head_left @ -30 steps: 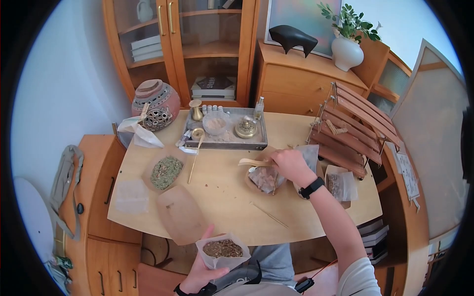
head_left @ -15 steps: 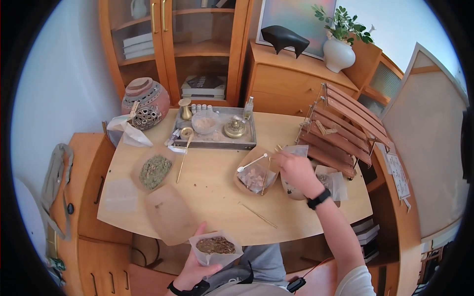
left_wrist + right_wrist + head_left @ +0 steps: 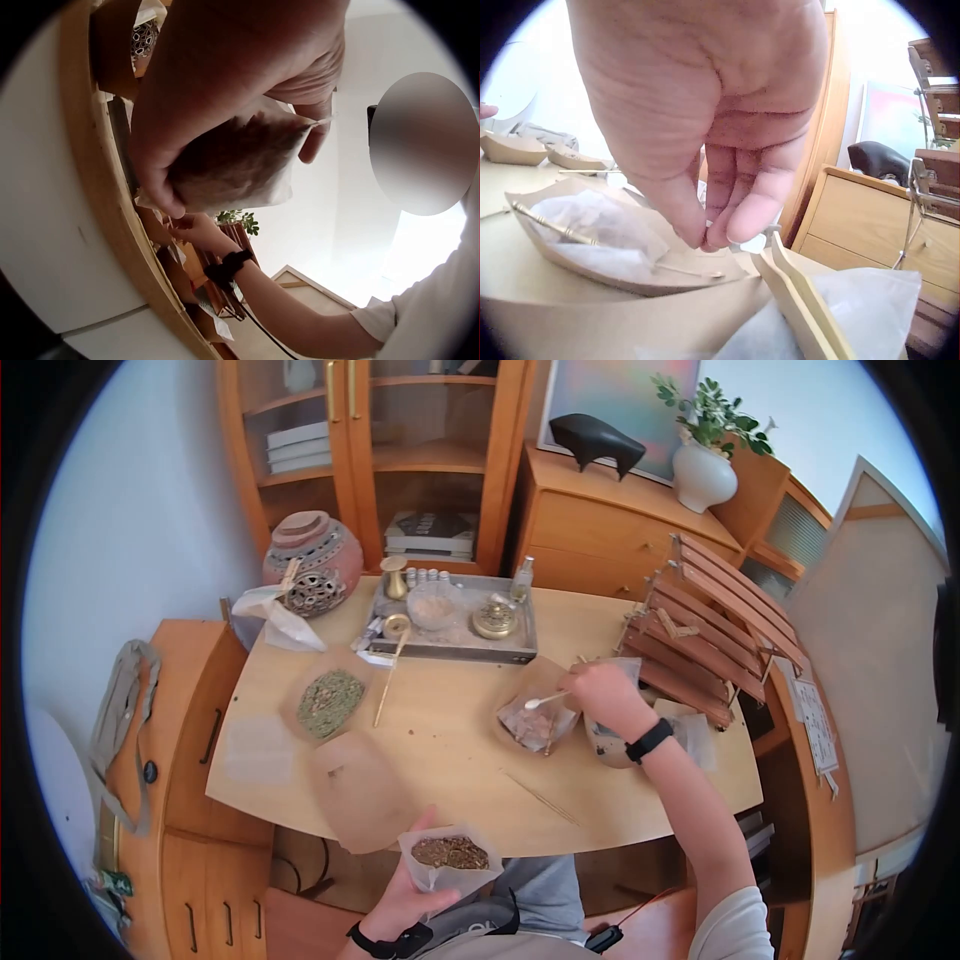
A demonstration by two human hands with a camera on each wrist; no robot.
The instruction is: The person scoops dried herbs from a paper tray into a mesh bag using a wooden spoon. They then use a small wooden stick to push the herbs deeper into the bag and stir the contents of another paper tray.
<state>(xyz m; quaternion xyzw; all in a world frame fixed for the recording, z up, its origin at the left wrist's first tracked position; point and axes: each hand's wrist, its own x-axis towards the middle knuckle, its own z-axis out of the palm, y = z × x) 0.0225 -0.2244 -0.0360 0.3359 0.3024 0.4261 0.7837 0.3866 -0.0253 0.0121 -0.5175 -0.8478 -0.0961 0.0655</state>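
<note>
The left hand [image 3: 408, 895] is kept low, just in front of the torso with its elbow bent, its fingers wrapped around a translucent white pouch [image 3: 432, 879] of dried brown herb pieces [image 3: 450, 852]; the pouch is open at the top, thumb on its near side. The right arm stretches forward over the table [image 3: 465, 760], black wristband [image 3: 649, 741] at the wrist. The right hand [image 3: 607, 698] bends downward, fingertips pinched on a small white spoon [image 3: 546, 700], whose bowl points left. Just left of and below that hand sits a brown boat-shaped tray [image 3: 514, 685] holding a bagged pinkish material [image 3: 528, 726] and, across it, a gold rod [image 3: 562, 228]. Wooden tongs [image 3: 801, 307] stand right beside the right fingertips, their 2 arms slightly apart. Ahead of the left hand lies another boat-shaped tray [image 3: 365, 800]; 2 thin gold sticks [image 3: 540, 797] rest between the hands.
</note>
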